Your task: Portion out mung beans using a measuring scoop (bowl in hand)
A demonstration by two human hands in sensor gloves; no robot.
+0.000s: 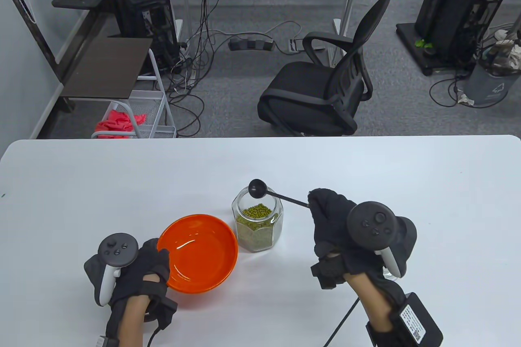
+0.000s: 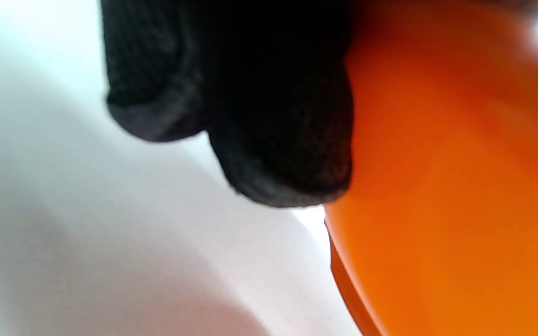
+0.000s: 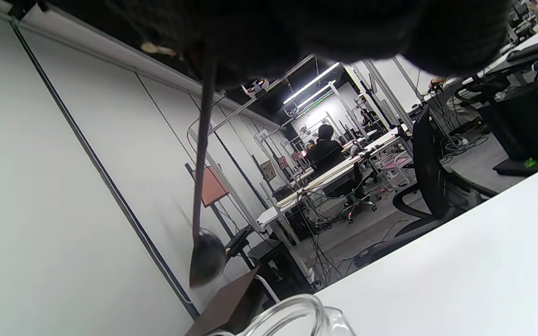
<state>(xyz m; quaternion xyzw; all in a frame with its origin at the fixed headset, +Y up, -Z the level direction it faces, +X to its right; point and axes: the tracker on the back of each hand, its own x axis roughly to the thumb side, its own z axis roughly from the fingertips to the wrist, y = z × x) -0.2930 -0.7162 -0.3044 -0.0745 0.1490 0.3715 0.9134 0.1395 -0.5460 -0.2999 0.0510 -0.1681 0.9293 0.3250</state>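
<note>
White table (image 1: 407, 168); black chair (image 1: 325, 86) beyond. Left hand (image 1: 134, 269) grips bowl (image 1: 199, 253), seemingly; right hand (image 1: 346, 229) pinches scoop (image 1: 260, 189).

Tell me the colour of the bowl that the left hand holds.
The bowl is bright orange inside and out, clearest in the table view.

From my remote station, I look past a white table (image 1: 407, 184) onto grey carpet (image 1: 244, 74) strewn with cables (image 1: 191, 90) and a power strip (image 1: 250, 44). A black mesh office chair (image 1: 325, 86) stands just beyond the table's far edge. At left, dark shelves (image 1: 108, 66) sit above a wire cart (image 1: 156, 113) holding red cloth (image 1: 120, 121); black equipment racks (image 1: 456, 13) stand at right beside a grey bin (image 1: 490, 82). My right wrist view shows pale wall panels (image 3: 54, 196), ceiling strip lights (image 3: 313, 81) and a seated figure (image 3: 325, 149) among distant desks.
</note>
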